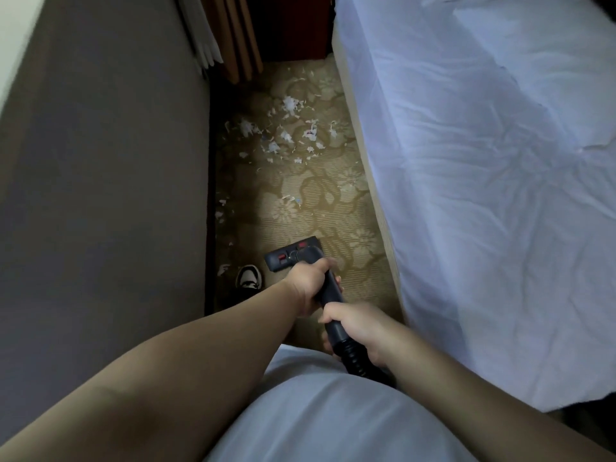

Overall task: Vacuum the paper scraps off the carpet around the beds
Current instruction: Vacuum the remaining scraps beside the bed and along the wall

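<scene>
I see the fingers of the left hand (308,285) wrapped tight round the smooth, dark plastic tube (330,290) of the vacuum, just short of its bend. The right hand (358,328) clamps the same tube nearer to me, fingers curled round it where the hard plastic meets the ribbed black hose (354,356). Both forearms are bare and reach out over a pale, soft shirt (316,415).

Past the left knuckles the tube elbows down into the floor head (283,258), a flat dark rectangle with two red tabs, set on the carpet (320,198). The carpet is tan and short-piled, ribbed with fine stripes and patterned with large flower shapes. The paper scraps (286,131) lie well beyond the head, a thick scatter of torn white flakes at the far end of the aisle, with a few strays along the left edge nearer by.

On the right runs the bed (483,161), draped in wrinkled white sheeting. On the left stands a flat grey-brown wall (100,161). A pale shoe (249,278) shows beside it, just left of the head.
</scene>
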Demonstrator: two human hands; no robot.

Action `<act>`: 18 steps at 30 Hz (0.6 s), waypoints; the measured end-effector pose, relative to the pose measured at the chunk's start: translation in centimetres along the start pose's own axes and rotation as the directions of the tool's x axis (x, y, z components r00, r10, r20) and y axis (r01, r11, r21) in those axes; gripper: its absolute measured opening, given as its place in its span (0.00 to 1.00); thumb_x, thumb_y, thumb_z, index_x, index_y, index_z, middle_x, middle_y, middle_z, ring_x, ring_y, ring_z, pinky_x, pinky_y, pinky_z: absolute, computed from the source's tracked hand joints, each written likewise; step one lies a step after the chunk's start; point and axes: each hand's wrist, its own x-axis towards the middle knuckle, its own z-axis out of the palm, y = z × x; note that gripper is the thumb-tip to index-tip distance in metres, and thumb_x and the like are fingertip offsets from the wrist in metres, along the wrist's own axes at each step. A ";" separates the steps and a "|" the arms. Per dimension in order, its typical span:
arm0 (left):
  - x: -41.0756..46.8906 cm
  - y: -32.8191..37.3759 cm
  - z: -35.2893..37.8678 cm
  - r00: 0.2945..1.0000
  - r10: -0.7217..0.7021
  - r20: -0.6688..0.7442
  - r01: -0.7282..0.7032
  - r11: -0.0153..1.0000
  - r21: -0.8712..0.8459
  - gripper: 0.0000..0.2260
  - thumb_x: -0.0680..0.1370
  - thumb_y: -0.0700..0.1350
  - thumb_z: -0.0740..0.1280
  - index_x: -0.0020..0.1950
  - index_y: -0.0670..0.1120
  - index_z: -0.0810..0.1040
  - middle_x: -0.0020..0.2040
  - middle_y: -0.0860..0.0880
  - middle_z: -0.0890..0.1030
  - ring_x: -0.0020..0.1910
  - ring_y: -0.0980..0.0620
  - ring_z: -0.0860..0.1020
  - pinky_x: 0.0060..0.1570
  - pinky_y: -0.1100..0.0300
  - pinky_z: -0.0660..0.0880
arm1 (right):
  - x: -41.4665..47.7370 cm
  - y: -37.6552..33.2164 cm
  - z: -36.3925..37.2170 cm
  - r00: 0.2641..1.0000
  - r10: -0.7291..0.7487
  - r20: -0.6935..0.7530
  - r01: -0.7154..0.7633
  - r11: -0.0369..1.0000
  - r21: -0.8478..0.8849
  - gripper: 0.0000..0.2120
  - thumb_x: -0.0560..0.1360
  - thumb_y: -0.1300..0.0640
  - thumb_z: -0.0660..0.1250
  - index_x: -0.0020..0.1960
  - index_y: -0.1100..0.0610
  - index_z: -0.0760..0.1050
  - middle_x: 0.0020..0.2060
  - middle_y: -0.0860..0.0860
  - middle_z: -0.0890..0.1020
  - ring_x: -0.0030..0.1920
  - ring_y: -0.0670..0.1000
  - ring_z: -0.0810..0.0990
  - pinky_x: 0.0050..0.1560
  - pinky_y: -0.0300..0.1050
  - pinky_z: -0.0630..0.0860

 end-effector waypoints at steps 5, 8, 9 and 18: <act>3.9 6.8 -3.2 1.000 -0.025 0.015 0.023 0.994 0.103 0.09 0.81 0.45 0.68 0.53 0.40 0.75 0.35 0.44 0.78 0.32 0.46 0.77 0.39 0.51 0.77 | 3.5 -6.1 4.0 1.000 0.006 -0.021 -0.005 0.999 0.050 0.07 0.75 0.61 0.71 0.48 0.65 0.81 0.34 0.58 0.82 0.31 0.54 0.81 0.35 0.45 0.77; 6.4 11.8 -5.2 1.000 -0.026 0.006 0.025 0.986 0.166 0.11 0.80 0.46 0.69 0.55 0.39 0.75 0.36 0.44 0.79 0.34 0.44 0.78 0.42 0.50 0.79 | 5.7 -10.7 6.5 0.999 0.027 -0.040 -0.024 0.997 0.076 0.06 0.76 0.60 0.71 0.46 0.64 0.81 0.30 0.56 0.81 0.28 0.52 0.81 0.33 0.43 0.77; 7.1 13.5 -5.9 1.000 -0.029 -0.001 0.029 0.984 0.175 0.11 0.80 0.46 0.70 0.56 0.39 0.75 0.35 0.44 0.80 0.34 0.44 0.79 0.43 0.49 0.79 | 6.4 -12.3 7.4 0.998 0.037 -0.041 -0.034 0.996 0.084 0.06 0.76 0.60 0.70 0.46 0.64 0.81 0.29 0.56 0.81 0.27 0.52 0.80 0.32 0.43 0.76; 13.6 27.1 -8.5 1.000 -0.022 0.022 0.015 0.967 0.253 0.08 0.82 0.43 0.66 0.56 0.40 0.74 0.35 0.44 0.78 0.32 0.46 0.77 0.34 0.54 0.79 | 13.5 -24.7 11.3 0.999 0.028 -0.041 -0.023 0.992 0.122 0.06 0.75 0.59 0.70 0.47 0.62 0.81 0.34 0.56 0.84 0.30 0.52 0.82 0.35 0.44 0.77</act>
